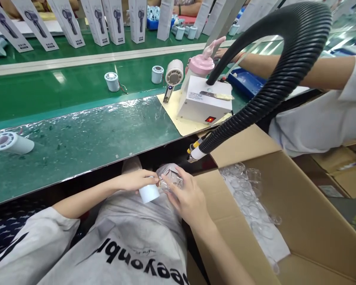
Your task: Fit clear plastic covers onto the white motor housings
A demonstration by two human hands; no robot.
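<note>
Green conveyor belt (pixel 62 85) fills the upper half of the frame, left to right; a glossy worktop (pixel 86 136) runs in front of it, probably so finished pieces can be slid forward onto the belt.

Open cardboard box (pixel 299 206), lower right, sits just beside our lap, within easy reach. Inside it lies a heap of clear plastic covers (pixel 249 198) on white wrap.

Black ribbed hose (pixel 273 75) arcs from the upper right down to a nozzle (pixel 195 152) at centre, hanging just above our hands.

White machine box (pixel 206 101) with a red lit switch stands on a yellow mat, centre right. A co-worker's arm (pixel 296 71) reaches across behind the hose.

Row of white cartons (pixel 112 21) along the top edge. 3 small white cylinders stand on the belt; 1 more (pixel 12 143) lies on its side at far left on the worktop.

Left hand (pixel 135 180), centre bottom: fingers curled and pinching the top of a white cylinder (pixel 149 193), held over our lap.

Right hand (pixel 186 194): fingers closed around a clear cover (pixel 172 179), its edge touching the cylinder. The 2 pieces are held together below the worktop edge, close to the box.
</note>
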